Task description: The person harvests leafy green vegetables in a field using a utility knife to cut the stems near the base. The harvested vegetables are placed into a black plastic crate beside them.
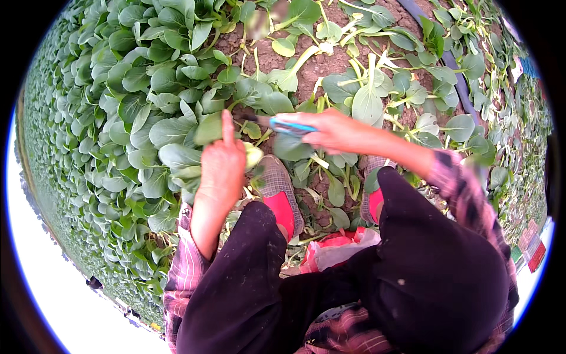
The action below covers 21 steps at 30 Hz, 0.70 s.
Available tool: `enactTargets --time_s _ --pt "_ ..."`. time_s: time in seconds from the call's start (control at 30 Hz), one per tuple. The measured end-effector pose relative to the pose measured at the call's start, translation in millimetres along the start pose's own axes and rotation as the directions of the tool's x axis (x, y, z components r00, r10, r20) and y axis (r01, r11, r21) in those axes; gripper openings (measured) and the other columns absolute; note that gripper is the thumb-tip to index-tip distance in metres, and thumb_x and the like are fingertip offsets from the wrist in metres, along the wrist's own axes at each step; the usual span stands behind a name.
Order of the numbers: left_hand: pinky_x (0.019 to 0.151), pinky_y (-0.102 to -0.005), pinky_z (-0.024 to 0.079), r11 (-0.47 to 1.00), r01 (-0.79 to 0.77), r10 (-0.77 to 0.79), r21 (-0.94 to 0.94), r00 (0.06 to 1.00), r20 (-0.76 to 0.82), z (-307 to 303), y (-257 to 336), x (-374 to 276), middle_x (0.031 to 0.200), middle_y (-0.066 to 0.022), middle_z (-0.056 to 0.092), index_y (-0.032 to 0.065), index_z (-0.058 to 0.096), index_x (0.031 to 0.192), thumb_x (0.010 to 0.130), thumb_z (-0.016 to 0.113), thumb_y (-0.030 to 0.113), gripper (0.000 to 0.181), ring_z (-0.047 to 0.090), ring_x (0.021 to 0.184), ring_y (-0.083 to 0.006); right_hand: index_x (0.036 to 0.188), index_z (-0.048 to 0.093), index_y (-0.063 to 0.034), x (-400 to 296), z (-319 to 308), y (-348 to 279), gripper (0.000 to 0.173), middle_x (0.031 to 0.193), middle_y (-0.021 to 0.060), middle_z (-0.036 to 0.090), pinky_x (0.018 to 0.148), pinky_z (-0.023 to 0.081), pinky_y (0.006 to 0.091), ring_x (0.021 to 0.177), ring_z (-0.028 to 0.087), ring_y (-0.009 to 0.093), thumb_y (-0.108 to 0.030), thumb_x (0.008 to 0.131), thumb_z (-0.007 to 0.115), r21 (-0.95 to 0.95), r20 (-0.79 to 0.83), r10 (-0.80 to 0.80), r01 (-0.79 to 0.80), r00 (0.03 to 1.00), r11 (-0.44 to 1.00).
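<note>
My left hand (223, 172) is closed around a bok choy plant, its index finger pointing up and out. The pale base of the bok choy (254, 155) shows to the right of the hand, and its leaves come out on the left. My right hand (329, 128) grips a blue-handled cutting tool (292, 127), probably a knife. The tool's dark end points left, just above and to the right of the left hand; motion blur hides its exact shape. Cut leaves (294, 147) lie beneath the right hand.
Dense standing bok choy (154, 101) fills the left side. Loose leaves (368, 104) cover the reddish soil (309, 73), where a dark hose or strip (462, 88) runs. Between my shoes (276, 186) lies a red and white bag (338, 248). Coloured items (533, 250) stand far right.
</note>
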<state>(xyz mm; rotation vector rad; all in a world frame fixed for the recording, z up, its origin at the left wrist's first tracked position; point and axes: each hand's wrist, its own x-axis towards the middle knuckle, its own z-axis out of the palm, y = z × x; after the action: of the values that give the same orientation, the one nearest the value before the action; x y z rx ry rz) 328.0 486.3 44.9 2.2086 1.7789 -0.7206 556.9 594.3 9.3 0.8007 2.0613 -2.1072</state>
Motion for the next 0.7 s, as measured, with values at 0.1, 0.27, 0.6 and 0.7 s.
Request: enactTargets --time_s 0.1,0.27,0.6,0.7 --pt "0.07 -0.0376 0.052 0.996 0.084 -0.084 0.008 0.996 -0.035 9.0 -26.3 -0.4 0.138 -0.023 0.04 -0.0003 0.055 0.09 0.061 0.066 -0.002 0.032 0.061 0.077 -0.0309 0.145 0.032 -0.0264 47.1 38.2 30.3 0.067 0.062 0.0053 0.053 0.051 0.047 0.0299 0.047 0.052 0.012 -0.002 0.086 0.049 -0.147 -0.147 -0.096 0.074 0.984 0.986" --pt "0.078 -0.0389 0.049 0.987 0.061 -0.085 -0.148 0.982 -0.166 43.0 -59.7 -41.2 0.129 -0.0179 0.05 -0.0029 0.056 0.097 0.068 0.06 -0.003 0.029 0.058 0.087 -0.0346 0.145 0.032 -0.0247 84.4 56.6 50.4 0.065 0.062 0.0098 0.056 0.054 0.05 0.0316 0.046 0.054 0.015 -0.001 0.086 0.048 0.076 -0.218 -0.084 0.102 0.972 0.992" --pt "0.085 -0.0412 0.047 0.972 0.048 -0.104 -0.229 0.966 -0.237 65.5 -56.6 -47.6 0.13 -0.0151 0.048 -0.0046 0.054 0.104 0.066 0.059 -0.007 0.038 0.055 0.1 -0.0372 0.14 0.041 -0.023 115.2 67.1 45.1 0.061 0.066 0.0149 0.057 0.058 0.047 0.0405 0.056 0.057 0.028 -0.006 0.083 0.05 -0.069 -0.145 0.048 -0.059 0.988 0.996" --pt "0.087 -0.0415 0.046 0.967 0.078 -0.133 -0.244 0.968 -0.215 72.1 -56.1 -47.3 0.131 -0.0139 0.047 -0.0035 0.053 0.106 0.063 0.06 -0.008 0.044 0.054 0.102 -0.0374 0.139 0.043 -0.0245 121.2 70.3 42.9 0.058 0.066 0.013 0.056 0.057 0.047 0.0392 0.053 0.056 0.025 -0.008 0.084 0.047 -0.055 -0.122 0.108 -0.115 0.987 0.992"
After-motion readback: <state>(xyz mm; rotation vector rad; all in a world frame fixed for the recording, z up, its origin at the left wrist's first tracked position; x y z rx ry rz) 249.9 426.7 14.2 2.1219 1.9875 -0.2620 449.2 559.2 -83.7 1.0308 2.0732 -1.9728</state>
